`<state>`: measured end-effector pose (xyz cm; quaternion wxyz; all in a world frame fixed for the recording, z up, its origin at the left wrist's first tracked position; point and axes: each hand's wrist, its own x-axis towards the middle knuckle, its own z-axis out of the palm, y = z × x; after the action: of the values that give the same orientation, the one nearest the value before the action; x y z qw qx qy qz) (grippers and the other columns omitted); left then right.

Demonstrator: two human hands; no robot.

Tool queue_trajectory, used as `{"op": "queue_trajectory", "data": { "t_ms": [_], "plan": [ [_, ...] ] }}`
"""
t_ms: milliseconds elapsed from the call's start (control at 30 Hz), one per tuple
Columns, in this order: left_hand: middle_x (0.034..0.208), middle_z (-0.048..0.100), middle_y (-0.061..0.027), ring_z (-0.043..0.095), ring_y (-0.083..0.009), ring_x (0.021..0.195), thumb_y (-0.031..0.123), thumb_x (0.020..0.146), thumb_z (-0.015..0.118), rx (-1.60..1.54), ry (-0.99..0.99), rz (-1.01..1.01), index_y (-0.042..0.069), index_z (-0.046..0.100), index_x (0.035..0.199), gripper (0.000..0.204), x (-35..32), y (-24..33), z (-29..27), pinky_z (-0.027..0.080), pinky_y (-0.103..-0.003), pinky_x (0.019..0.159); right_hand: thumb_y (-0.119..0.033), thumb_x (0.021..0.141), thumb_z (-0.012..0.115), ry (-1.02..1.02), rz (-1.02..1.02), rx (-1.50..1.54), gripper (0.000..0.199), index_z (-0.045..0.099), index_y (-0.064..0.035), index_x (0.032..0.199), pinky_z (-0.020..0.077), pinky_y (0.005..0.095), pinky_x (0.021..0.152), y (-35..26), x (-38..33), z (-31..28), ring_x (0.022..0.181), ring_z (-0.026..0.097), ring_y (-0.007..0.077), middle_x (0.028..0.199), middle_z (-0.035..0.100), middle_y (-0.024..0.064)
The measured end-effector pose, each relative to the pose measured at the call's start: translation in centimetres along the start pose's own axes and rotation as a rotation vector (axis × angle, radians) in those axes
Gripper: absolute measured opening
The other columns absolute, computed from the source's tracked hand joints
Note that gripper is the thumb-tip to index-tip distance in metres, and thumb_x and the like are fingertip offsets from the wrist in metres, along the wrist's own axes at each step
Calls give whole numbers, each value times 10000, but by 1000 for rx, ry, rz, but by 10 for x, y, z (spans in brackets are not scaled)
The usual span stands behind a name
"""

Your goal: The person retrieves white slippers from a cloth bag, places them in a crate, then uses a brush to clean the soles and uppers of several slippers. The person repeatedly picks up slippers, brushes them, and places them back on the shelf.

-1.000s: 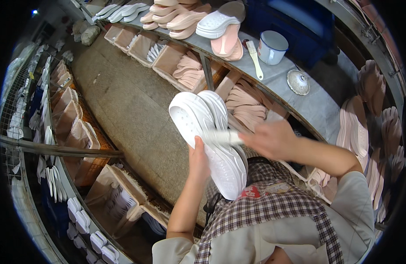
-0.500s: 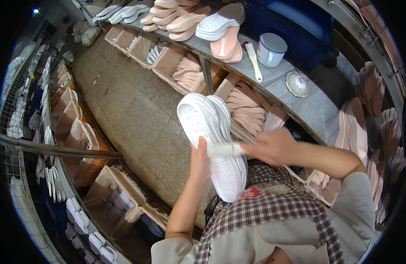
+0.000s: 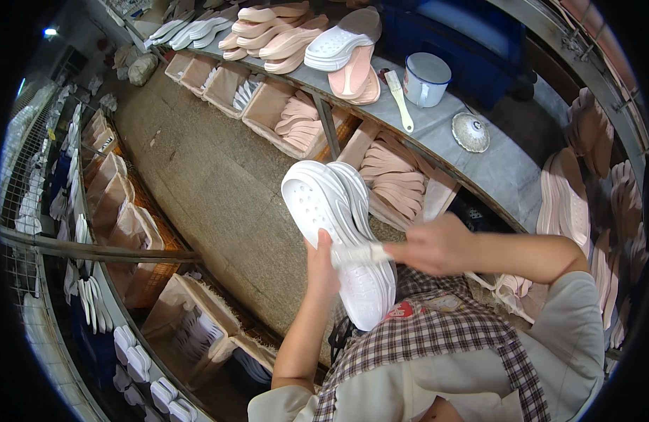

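A pair of thick white shoe soles [image 3: 309, 204], pressed side against side, is held up in front of my apron. My left hand [image 3: 321, 271] wraps round their left edge, its thumb lying on the upper face of the nearer sole. That face has a cluster of small holes toward its far end. In my closed right hand [image 3: 437, 246] is a pale brush [image 3: 358, 254], smeared by motion. Its head lies across the middle of the nearer sole, beside my left thumb. The heel-side end of the soles rests close to the checked apron [image 3: 437, 330].
On the grey bench [image 3: 511, 165] stand a white enamel mug [image 3: 428, 81], another brush [image 3: 400, 105], a round lid [image 3: 471, 132] and stacked pink soles [image 3: 285, 42]. Lined baskets [image 3: 268, 116] of soles stand below. A rack with white soles [image 3: 131, 352] runs along the left.
The soles and both hands sit slightly lower in the picture, and the bench items have shifted a little left. The brush stays across the nearer sole, blurred in both frames.
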<state>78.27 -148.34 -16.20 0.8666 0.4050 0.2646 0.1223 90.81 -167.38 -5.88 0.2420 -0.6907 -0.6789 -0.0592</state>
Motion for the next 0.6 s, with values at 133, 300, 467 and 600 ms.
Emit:
{"op": "queue_trajectory", "data": {
  "t_ms": [133,300,467,600],
  "plan": [
    [1396,313,-201,352,-278,1289,250,980,412,147,-42,43,25,107,1431,589,2,-2,-3,298,-392,1068,-268,809,654,18,112,-144,268,659,-195,1066,292,306,343,6,-1,0,403,404,137,587,399,-1],
    [1393,318,-197,360,-280,1281,251,978,415,95,-32,46,29,128,1422,573,-1,-1,-2,302,-391,1068,-269,816,648,-69,31,25,240,662,-189,1042,308,299,336,3,-11,7,420,445,141,566,418,-10],
    [1395,337,-192,413,-291,1246,299,985,410,46,-143,-13,31,116,1432,598,-1,-5,-3,344,-416,1041,-219,814,656,93,112,-309,201,694,-170,1004,328,297,349,23,18,-3,440,461,153,558,421,1],
    [1385,368,-180,423,-308,1243,351,986,399,-50,-128,-45,18,164,1428,601,2,-4,-11,358,-431,1029,-204,813,661,301,131,-86,202,700,-163,1007,327,300,358,13,24,-16,442,447,146,565,420,21]
  ]
}}
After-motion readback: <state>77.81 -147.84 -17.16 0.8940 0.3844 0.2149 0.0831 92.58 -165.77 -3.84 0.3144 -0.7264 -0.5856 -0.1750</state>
